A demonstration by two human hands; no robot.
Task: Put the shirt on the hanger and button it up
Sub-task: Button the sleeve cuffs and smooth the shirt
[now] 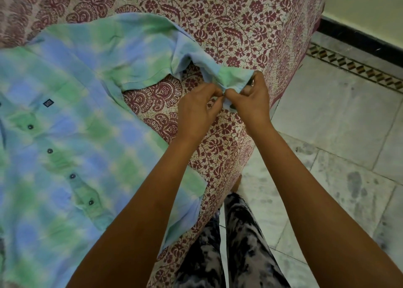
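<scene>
Shirt [72,117] flat on bedspread [239,26], frame left. Left hand [197,111] and right hand [253,100], fingers curled, pinch cuff [234,78] at centre.

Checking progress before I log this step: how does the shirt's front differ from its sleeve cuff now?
The front lies flat on the bed, its buttons showing; the cuff is bunched near the bed's edge. No hand touches the front; the left hand and right hand both pinch the cuff. Both share the blue-green pattern.
</scene>
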